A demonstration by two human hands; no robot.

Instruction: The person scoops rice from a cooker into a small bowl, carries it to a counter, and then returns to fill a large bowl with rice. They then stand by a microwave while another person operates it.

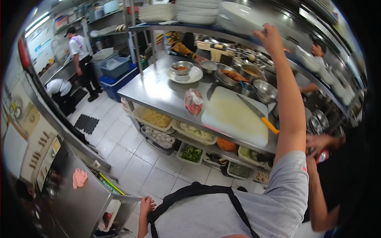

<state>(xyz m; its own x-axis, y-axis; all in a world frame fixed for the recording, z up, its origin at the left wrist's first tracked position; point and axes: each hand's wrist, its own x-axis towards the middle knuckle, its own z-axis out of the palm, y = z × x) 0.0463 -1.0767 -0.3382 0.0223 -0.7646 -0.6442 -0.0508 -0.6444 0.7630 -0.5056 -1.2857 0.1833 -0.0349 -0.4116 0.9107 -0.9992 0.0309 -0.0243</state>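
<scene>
My right hand [270,39] is raised to the overhead shelf, its fingers curled at the edge of a large white bowl [240,18]. Blur hides part of the bowl's far side. Down by my waist, my left hand [148,205] has its fingers bent in, beside the end of a metal bar [127,197] on the low counter; whether it grips the bar is hidden. Below my raised arm lies a white cutting board [234,113] with an orange-handled knife [260,115] on it. Left of the board sits a plastic bag of red pieces [193,101].
Stacked white plates [157,13] fill the shelf. On the steel table [151,89], a metal bowl [182,67] stands on a plate. Containers of noodles [156,118] and vegetables sit underneath. A person in black [337,170] stands close at my right; others work farther off.
</scene>
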